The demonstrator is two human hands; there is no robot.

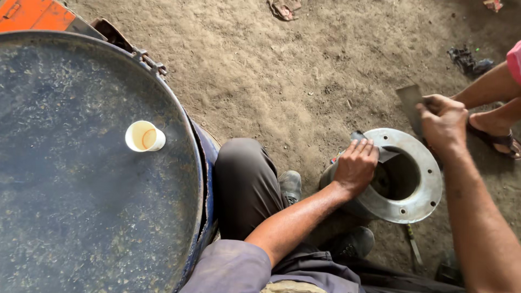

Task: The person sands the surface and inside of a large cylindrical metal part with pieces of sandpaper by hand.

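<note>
Grey metal meets my left hand [355,165]: the fingers lie flat and closed together on the near rim of a round grey metal flanged housing with a wide central hole [404,209], pressing a dark scrap of abrasive sheet [386,154] against its edge. My right hand [444,120] is curled tight around a flat grey metal blade [410,103], which points up and away from the far side of the housing. That housing lies on the dirt floor [282,76] between my knees, its flange facing up and tilted a little towards me. My grey trouser leg [247,184] and dark shoe [291,184] sit just to the left of it. At the right edge, another person's foot in a dark sandal [496,138] rests near the housing. Well apart on my left stands a big blue steel drum [81,190] with a dusty lid, and a small white paper cup [144,136] stands on it. An orange box corner [35,13] shows behind the drum.
</note>
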